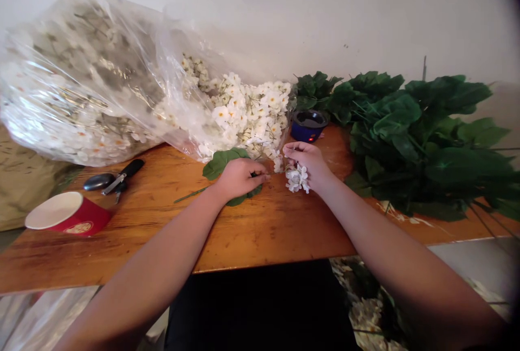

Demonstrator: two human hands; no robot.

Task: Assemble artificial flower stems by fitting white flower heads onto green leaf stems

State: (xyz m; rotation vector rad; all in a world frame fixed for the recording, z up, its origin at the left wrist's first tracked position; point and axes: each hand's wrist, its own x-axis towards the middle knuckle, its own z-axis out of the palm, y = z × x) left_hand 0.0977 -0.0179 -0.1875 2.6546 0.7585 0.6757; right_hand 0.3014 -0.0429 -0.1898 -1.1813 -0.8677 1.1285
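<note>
My left hand [244, 175] is closed on a green artificial leaf stem [190, 195], whose leaf [222, 162] shows behind and below the fingers. The stem's tail sticks out to the left over the wooden table. Just right of it, my right hand [305, 160] pinches a small sprig of white artificial flowers [298, 179], the blossoms hanging below the fingers. The two hands are a short gap apart, and a thin stem seems to run between them. Behind the right hand stands a small dark blue pot [309, 125] with a lit red light.
A clear plastic bag [101, 77] of white flowers lies at the back left, its loose blooms [247, 110] spilling out. Green leaves [410, 134] are heaped at the right. A red paper cup [87, 218] and keys with a black fob [117, 180] sit on the table [260, 242] at left.
</note>
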